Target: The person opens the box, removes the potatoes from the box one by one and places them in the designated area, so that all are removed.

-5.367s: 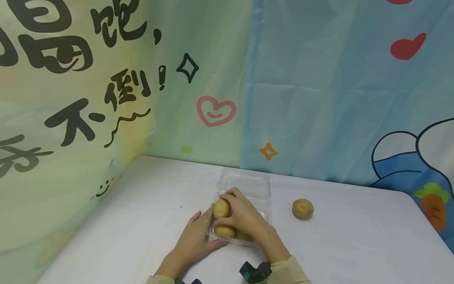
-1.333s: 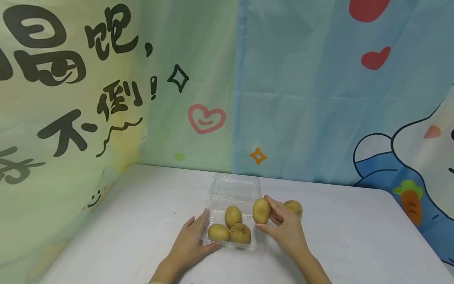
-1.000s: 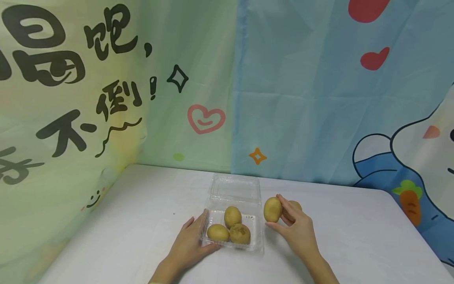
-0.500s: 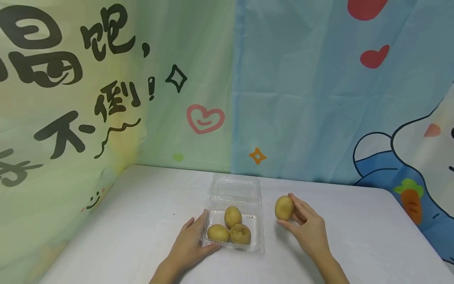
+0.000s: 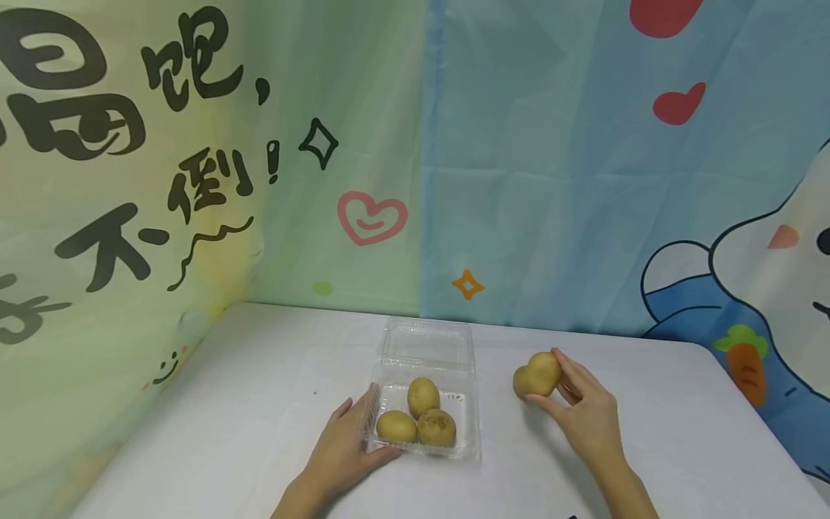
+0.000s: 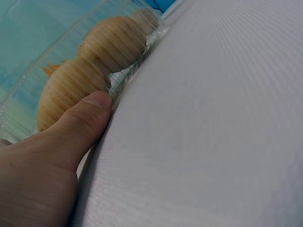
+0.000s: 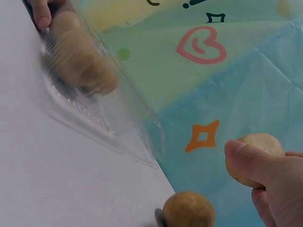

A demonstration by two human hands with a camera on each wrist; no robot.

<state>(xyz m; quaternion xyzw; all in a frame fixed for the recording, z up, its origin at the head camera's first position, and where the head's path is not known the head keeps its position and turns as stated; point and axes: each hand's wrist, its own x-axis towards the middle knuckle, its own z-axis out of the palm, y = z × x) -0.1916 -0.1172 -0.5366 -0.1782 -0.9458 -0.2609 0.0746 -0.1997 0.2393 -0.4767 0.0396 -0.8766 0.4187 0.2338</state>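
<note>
My right hand pinches a potato between thumb and fingers, right of the box. In the right wrist view this potato appears raised above the table. Behind it, partly covered in the head view, a second potato sits on the table. A clear plastic clamshell box stands with its lid laid back, and 3 potatoes lie in it, one of them brown-spotted. My left hand holds the box's near left corner, thumb on the front wall and fingers along the left side.
The box's hinged lid lies toward the back edge of the white table. Printed cloth hangs behind the table, green at the left and blue at the right.
My right hand has carried a potato out of the box and moved right, to beside the potato on the table. The left hand stays at the box corner. The head view has shifted slightly.
</note>
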